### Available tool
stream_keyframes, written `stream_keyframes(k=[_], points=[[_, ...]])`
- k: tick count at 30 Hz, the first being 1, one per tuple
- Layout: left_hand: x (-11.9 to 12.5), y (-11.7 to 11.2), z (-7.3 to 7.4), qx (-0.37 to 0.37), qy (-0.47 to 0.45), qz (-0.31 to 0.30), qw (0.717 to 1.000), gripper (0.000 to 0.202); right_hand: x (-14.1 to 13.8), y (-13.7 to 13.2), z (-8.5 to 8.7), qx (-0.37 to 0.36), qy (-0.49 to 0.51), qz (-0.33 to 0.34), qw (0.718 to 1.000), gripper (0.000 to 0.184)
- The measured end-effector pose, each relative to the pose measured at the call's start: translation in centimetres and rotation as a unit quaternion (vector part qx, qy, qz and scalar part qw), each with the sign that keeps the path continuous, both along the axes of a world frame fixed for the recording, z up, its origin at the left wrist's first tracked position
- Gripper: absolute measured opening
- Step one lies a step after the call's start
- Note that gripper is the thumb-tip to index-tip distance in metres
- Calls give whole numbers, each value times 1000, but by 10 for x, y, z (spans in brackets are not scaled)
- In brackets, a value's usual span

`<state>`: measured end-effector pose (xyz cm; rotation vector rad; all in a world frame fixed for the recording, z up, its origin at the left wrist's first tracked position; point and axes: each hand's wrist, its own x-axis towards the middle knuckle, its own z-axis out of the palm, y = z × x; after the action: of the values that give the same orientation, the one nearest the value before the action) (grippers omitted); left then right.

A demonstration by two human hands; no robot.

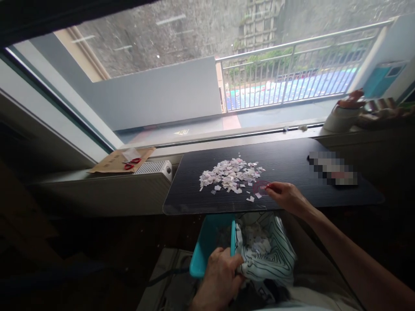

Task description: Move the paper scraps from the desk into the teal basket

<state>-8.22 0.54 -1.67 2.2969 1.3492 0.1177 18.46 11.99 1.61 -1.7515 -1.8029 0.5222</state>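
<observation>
Grey daylight falls over the pale window ledge (210, 143) onto the dark, wood-grained, round-cornered counter (285, 160) before me. On it lies a loose heap of small, torn-looking white paper scraps (227, 175), with stray bits along its near edge. There my right hand (285, 194) pinches a small reddish, partly see-through thing (260, 187), its fingertips together; it is too blurred for me to name. Below, my left hand (223, 272) is clamped on the rim of the smooth teal plastic bin (198, 264), beside the soft white bag with black wavy lines (282, 255), which holds more pale scraps. I judge that a light pinch serves best, with my wrist clear of the heap, since such thin flakes would scatter easily; a firm left grip should steady the bag's slack mouth. Red-handled scissors (136, 160) rest on the flat, creased brown paper (106, 164) to the left.
</observation>
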Motion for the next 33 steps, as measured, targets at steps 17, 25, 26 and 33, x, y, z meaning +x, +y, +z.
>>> stream_keyframes(k=[17,25,26,33], points=[[47,6,13,9,43,-24,999,3,15,10,-6,-5,36,44,998,31],[56,10,17,3,50,-21,999,4,5,26,-8,5,51,102,993,31],[56,10,18,2,49,-21,999,4,7,23,-7,-1,48,112,993,31],[55,13,17,12,50,-36,998,4,29,3,-7,28,59,66,996,30]])
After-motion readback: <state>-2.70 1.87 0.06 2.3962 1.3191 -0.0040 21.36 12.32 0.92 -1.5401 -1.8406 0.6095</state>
